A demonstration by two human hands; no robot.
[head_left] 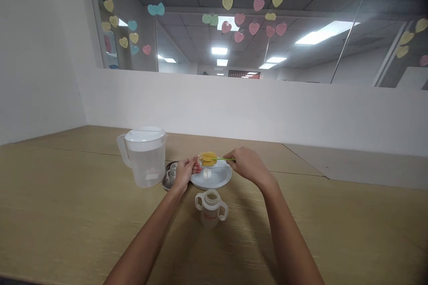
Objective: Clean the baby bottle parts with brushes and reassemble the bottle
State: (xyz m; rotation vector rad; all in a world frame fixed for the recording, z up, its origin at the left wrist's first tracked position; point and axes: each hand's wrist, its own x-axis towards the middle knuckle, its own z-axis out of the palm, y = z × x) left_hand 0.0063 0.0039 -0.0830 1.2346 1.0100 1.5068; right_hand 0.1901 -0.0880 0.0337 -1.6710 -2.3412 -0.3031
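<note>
Over the white bowl [219,180], my left hand [186,172] pinches the clear end of a yellow bottle part [209,158]. My right hand [249,164] is closed on a thin green stick [224,159], whose far end meets the yellow part. Whether the stick goes inside it, I cannot tell. A small white cap-like piece [207,173] sits in the bowl below. Nearer me, a baby bottle [210,213] with two handles stands upright, its top uncovered.
To the left stands a translucent lidded pitcher [147,162]. Beside it, partly behind my left hand, a dark round tray [166,182] holds clear pieces [172,171]. The wooden table [67,213] meets a white wall [187,107] with a window above.
</note>
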